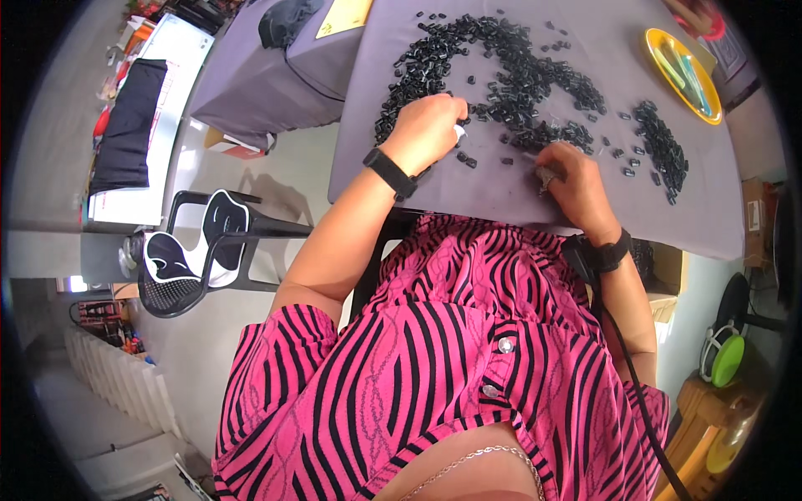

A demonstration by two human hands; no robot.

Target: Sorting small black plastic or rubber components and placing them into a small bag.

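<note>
On the grey-covered table, my left hand is curled at the left edge of a spread of small black plastic pieces. Something small and white shows at its fingers; its kind is not clear. Nearer the table's front edge, my right hand has its thumb and fingers pinched together. A small greyish, shiny thing pokes out from them, too small to name. A few loose black pieces lie between the hands. A separate pile of black pieces sits to the right.
At the far right lies a yellow oval tray with long pale and bluish things in it. Another person's hand shows beyond it. A second grey-covered table stands to the left, and a black-and-white chair is beside me.
</note>
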